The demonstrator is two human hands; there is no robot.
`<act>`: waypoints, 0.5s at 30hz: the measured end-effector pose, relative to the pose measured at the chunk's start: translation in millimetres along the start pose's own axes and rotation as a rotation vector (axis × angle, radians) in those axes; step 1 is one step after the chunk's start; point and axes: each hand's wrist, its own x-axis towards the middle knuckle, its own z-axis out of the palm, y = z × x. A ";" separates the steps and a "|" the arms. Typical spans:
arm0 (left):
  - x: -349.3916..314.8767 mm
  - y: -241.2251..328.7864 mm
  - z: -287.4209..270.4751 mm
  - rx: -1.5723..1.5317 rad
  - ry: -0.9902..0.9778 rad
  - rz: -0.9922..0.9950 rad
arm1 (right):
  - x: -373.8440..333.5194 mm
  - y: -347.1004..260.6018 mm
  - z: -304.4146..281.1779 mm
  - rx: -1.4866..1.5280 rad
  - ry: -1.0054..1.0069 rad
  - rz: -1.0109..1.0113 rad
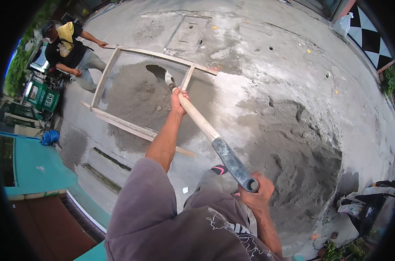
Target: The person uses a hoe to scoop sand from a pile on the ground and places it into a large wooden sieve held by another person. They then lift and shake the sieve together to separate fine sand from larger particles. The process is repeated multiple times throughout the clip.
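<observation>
Wooden-shafted shovel (207, 129) — left hand (178, 102) clasping shaft (198, 116), right hand (259, 191) clenched round grey handle (233, 162)

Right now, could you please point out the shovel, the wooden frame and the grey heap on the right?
Shovel (199, 119), head view: on its shaft.
Wooden frame (105, 78), head view: on its left bar.
Grey heap (295, 158), head view: on its middle.

I'm counting two hands (178, 103) (257, 191), one shovel (201, 118), one frame (105, 79), two sand piles (125, 87) (297, 152), one co-worker (67, 50), one blue bag (50, 138), two floor slots (112, 159) (101, 178). Clutter (366, 204) lower right is overlapping too much for counting.
</observation>
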 end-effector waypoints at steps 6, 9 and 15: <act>-27.1 -167.9 32.8 0.039 -0.085 -0.297 | -2.3 -37.1 -143.7 -0.311 0.070 0.065; -89.6 -262.5 83.0 0.222 -0.124 -0.457 | 5.5 -71.1 -216.8 -0.469 0.144 0.057; -187.0 -440.3 154.7 0.323 -0.394 -0.963 | -7.3 -120.9 -335.3 -0.838 0.497 0.000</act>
